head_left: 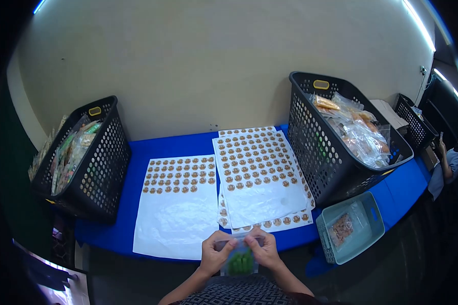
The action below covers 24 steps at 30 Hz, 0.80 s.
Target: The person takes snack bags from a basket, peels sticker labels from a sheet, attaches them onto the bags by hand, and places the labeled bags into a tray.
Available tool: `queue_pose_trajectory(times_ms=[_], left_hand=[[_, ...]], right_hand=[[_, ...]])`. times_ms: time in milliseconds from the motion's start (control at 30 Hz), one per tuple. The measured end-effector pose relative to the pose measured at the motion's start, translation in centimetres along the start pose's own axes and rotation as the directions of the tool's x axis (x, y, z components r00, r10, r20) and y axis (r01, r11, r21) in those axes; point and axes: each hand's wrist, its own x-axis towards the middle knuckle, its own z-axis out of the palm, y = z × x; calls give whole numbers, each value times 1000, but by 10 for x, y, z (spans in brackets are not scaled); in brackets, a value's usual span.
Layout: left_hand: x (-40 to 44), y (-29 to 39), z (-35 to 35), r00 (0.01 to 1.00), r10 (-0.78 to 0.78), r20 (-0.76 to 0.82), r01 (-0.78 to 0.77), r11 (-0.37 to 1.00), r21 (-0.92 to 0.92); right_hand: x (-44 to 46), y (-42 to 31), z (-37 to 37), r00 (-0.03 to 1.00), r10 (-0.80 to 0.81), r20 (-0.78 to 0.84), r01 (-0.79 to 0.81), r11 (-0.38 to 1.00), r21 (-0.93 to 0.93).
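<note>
Both hands meet at the table's front edge, close to the body. My left hand (217,250) pinches the upper left edge of a clear plastic bag (240,263) with green pieces inside. The bag's upper right edge is between the thumb and fingers of my right hand (263,247). Just beyond the hands lie sheets of round brown stickers: one sheet (177,223) at the left, its lower part bare, and a stack of overlapping sheets (259,201) at the right.
A black basket (99,168) of filled bags stands at the left, a larger one (315,147) at the right. A grey-green basket (371,236) holding a bag of brown pieces sits at the front right. Another person's arm (447,160) shows at the far right.
</note>
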Motion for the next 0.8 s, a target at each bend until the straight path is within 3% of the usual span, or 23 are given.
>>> queue_pose_trajectory(times_ms=[67, 133, 200, 233, 267, 333, 400, 467, 533, 600, 667, 700, 733, 800], left_hand=[[3, -3, 10, 999, 23, 43, -25, 999, 46], [4, 4, 21, 977, -129, 169, 88, 969, 229], [4, -4, 26, 969, -142, 202, 71, 944, 322], [4, -7, 31, 981, -147, 124, 110, 958, 266], [4, -9, 36, 986, -157, 47, 144, 967, 208], [6, -11, 44, 989, -146, 27, 138, 974, 179], [9, -18, 48, 995, -99, 13, 96, 986, 136], [7, -27, 55, 988, -144, 55, 136, 983, 124], [4, -39, 62, 993, 111, -47, -90, 943, 322], [6, -37, 63, 997, 31, 74, -53, 946, 320], [7, -38, 67, 946, 82, 315, -208, 897, 391], [6, -45, 71, 958, 40, 284, -111, 964, 240], [5, -46, 73, 956, 35, 290, -108, 965, 240], [4, -47, 76, 934, -98, 342, 92, 995, 34]], right_hand=[[-8, 2, -5, 946, 249, -209, -149, 904, 400], [-9, 2, -16, 918, 267, -294, -128, 899, 419], [-11, 0, -27, 910, 337, -242, -191, 858, 477], [-15, 5, -30, 935, 272, -227, -187, 923, 337], [-18, 2, -32, 930, 282, -237, -193, 921, 339], [-22, -7, -37, 964, 256, -70, -258, 966, -24], [-29, 6, -42, 944, 327, -40, -324, 943, 78], [-33, 11, -44, 958, 235, -164, -238, 971, 0], [-33, 8, -46, 929, 236, -283, -264, 962, -64], [-34, 4, -49, 889, 222, -399, -295, 947, -129], [-37, -1, -50, 947, 69, -313, -96, 993, -72], [-39, -6, -52, 969, 59, -240, -82, 993, -87], [-40, -6, -55, 967, 63, -247, -86, 992, -87], [-42, -3, -64, 986, -79, -146, 39, 964, -263]])
